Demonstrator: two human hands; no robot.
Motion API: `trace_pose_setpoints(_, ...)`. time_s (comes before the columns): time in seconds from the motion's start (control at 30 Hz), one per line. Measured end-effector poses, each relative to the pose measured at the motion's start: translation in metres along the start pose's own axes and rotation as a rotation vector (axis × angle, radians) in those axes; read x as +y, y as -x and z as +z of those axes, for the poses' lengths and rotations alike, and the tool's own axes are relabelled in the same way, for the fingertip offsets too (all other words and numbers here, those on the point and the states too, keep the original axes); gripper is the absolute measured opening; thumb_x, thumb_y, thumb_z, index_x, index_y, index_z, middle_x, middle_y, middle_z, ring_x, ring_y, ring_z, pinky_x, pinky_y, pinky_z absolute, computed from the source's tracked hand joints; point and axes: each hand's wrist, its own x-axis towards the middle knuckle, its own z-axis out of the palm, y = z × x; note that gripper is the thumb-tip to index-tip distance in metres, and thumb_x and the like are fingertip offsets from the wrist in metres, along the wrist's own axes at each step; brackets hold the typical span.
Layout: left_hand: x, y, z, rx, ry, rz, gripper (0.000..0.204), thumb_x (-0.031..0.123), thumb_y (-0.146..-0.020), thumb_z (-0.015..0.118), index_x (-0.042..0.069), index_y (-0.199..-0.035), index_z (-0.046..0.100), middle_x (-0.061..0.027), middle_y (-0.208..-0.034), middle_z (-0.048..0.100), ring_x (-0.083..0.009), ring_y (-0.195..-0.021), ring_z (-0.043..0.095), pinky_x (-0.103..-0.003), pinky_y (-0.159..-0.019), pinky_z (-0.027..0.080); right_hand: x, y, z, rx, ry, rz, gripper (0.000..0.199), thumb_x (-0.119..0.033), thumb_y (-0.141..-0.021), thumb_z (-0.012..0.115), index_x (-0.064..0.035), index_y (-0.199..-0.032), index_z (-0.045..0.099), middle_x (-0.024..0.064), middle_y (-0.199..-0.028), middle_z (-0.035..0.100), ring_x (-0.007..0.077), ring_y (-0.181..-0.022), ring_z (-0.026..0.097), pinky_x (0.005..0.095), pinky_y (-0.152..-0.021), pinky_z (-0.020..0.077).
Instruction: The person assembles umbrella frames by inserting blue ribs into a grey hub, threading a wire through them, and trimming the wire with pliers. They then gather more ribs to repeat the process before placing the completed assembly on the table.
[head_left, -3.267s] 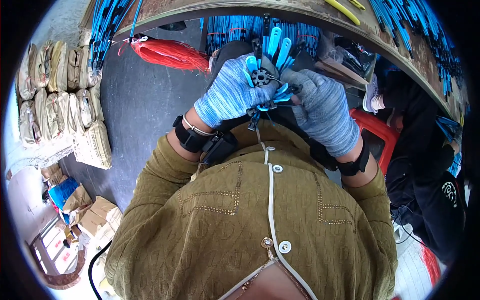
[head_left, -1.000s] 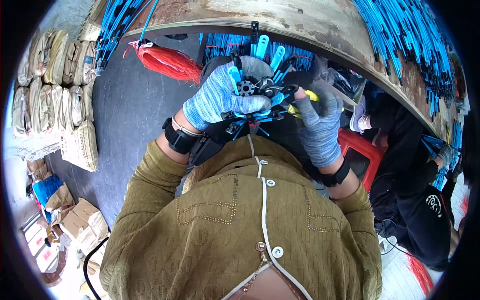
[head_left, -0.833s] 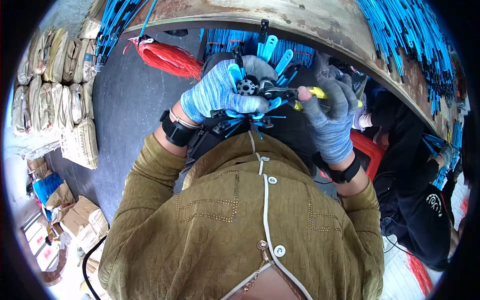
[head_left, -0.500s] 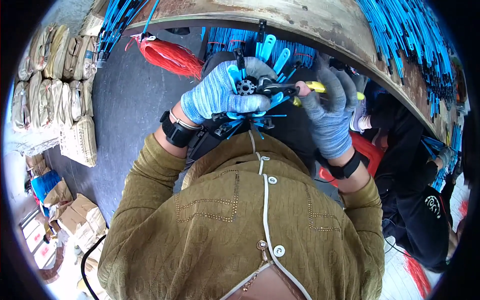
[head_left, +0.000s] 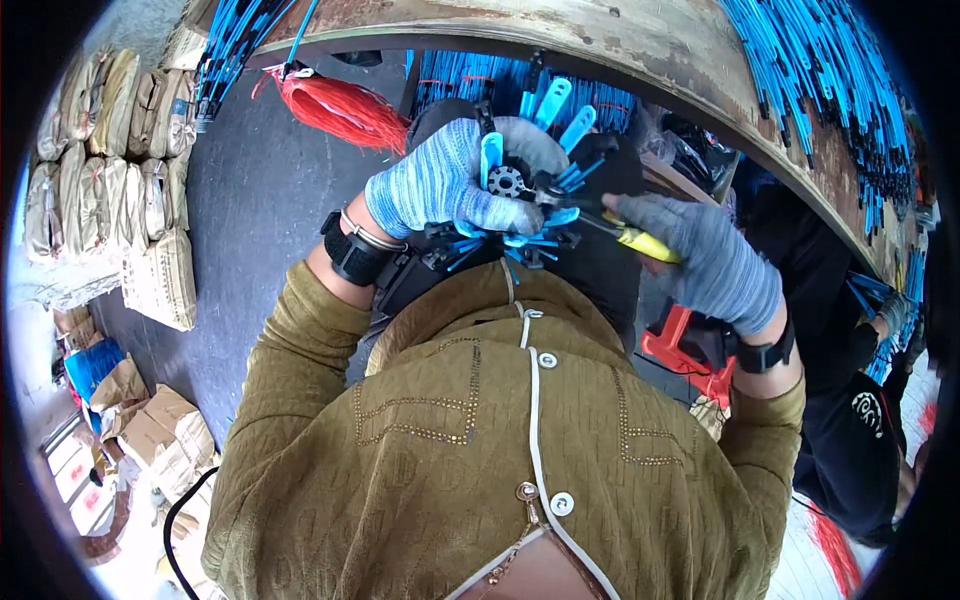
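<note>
My left hand (head_left: 450, 185), in a blue-grey knit glove, is closed around a frame with a round notched black hub (head_left: 506, 182). Flat light-blue arms (head_left: 553, 100) and thin blue rods with black joints spread out from it. To its right, my gloved right hand (head_left: 705, 250) grips pliers by their yellow handles (head_left: 648, 243). The dark jaws point toward the right side of the hub and are blurred, so I cannot tell whether they touch it.
A wooden bench (head_left: 480, 28) runs across the top, with many blue rods (head_left: 825, 90) on its right. A red strand bundle (head_left: 345, 115) hangs at its left. Wrapped sacks (head_left: 155, 270) are stacked far left. A red stool (head_left: 690, 350) and a co-worker in black (head_left: 850, 430) are on the right.
My right hand has moved right and turned, its raised fingers now wrapped around the plier handles. The pliers have shifted away from the hub's front. My left hand and the frame have barely moved.
</note>
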Motion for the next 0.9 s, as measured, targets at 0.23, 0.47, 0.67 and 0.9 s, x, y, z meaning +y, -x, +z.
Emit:
trace_pose_setpoints(0.23,-0.004,-0.004,0.0,-0.222,0.004,0.085,0.04,0.016,-0.064,0.077,0.001,-0.098,0.062,-0.0074,-0.097,0.061,-0.0156,-0.087,0.057,-0.027,-0.078,0.045,0.015,-0.002,0.016,-0.37,-0.79,0.122,0.065,-0.012,-0.065,0.076,-0.0024,-0.121,0.046,0.0102,-0.095,0.058,0.0187,-0.083,0.059,0.0286,-0.067,0.048)
trace_pose_setpoints(0.47,-0.006,-0.007,0.001,0.075,0.021,0.041,0.039,0.016,-0.063,0.077,0.001,-0.097,0.064,-0.0075,-0.089,0.063,-0.0149,-0.082,0.059,-0.026,-0.074,0.046,-0.008,0.006,0.02,0.201,0.336,0.025,0.071,-0.018,-0.063,0.079,0.0007,-0.122,0.043,0.0089,-0.095,0.06,0.0174,-0.088,0.058,0.027,-0.073,0.0469)
trace_pose_setpoints(0.67,-0.009,-0.012,-0.003,-0.174,-0.025,0.074,0.041,0.018,-0.063,0.078,0.002,-0.097,0.063,-0.0072,-0.089,0.063,-0.014,-0.083,0.059,-0.026,-0.074,0.046,0.028,0.011,0.039,-0.701,-1.306,0.298,0.07,-0.013,-0.065,0.075,-0.0017,-0.125,0.042,0.0105,-0.093,0.059,0.0201,-0.089,0.06,0.0278,-0.076,0.0481)
trace_pose_setpoints(0.9,-0.004,-0.006,-0.004,-0.016,-0.037,0.037,0.041,0.018,-0.063,0.078,0.002,-0.098,0.063,-0.0071,-0.09,0.063,-0.0135,-0.085,0.058,-0.026,-0.075,0.046,0.019,0.0,0.012,-0.241,-0.604,0.027,0.066,-0.016,-0.067,0.075,-0.0011,-0.124,0.044,0.0094,-0.094,0.06,0.0184,-0.087,0.06,0.0282,-0.076,0.0484)
